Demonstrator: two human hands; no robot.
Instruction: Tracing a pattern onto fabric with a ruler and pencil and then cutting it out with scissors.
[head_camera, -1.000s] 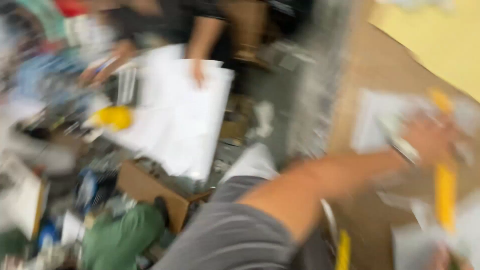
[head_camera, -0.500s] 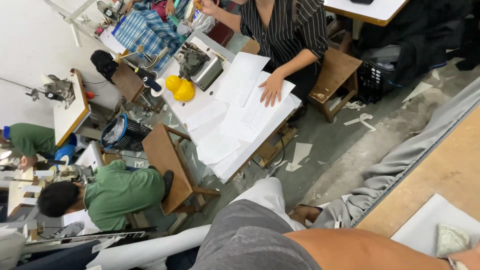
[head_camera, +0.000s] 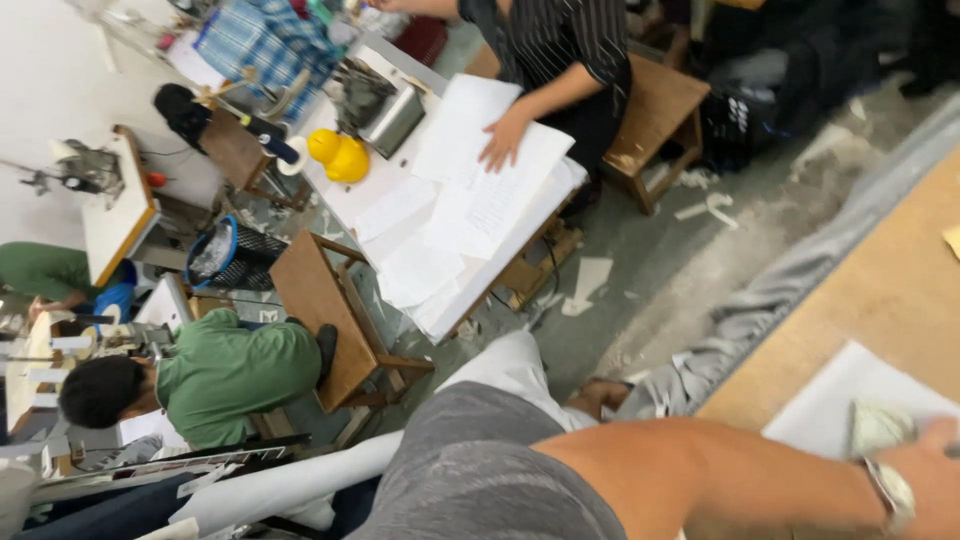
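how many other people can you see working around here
2, maybe more out of frame. A person in a green shirt sits bent over at lower left. A person in a striped top sits at the paper-covered table, one hand on the sheets.

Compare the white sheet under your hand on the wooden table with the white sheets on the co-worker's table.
The white sheet is single and lies on a bare wooden table; the co-worker's sheets are many, overlapping, and cover their table. A co-worker's hand presses those. Both are white and flat.
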